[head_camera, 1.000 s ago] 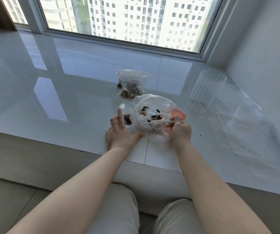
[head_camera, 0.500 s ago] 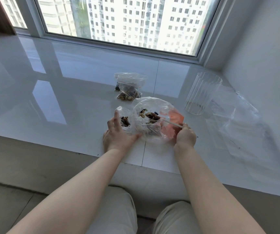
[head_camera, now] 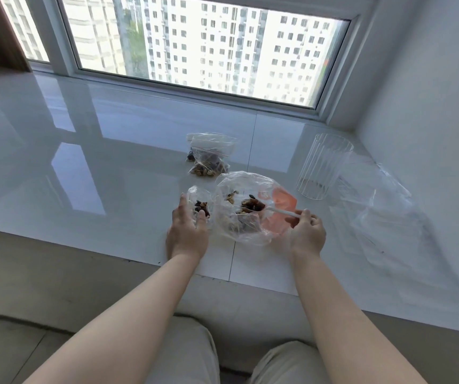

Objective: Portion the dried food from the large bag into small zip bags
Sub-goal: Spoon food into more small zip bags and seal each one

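Two hands at glossy white worktop [head_camera: 112, 167]. Left hand [head_camera: 186, 234] grips small clear zip bag [head_camera: 199, 200] holding some dried food. Beside it, large clear plastic bag [head_camera: 246, 209] lies open; right hand [head_camera: 306, 231] pinches white plastic spoon [head_camera: 281, 212], loaded, inside it. Ribbed clear cup [head_camera: 324, 166] far right.

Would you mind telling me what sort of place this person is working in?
Probably a flat in a high-rise: a glossy white windowsill serves as the worktop under a large window, which looks out on apartment towers at about the same height.
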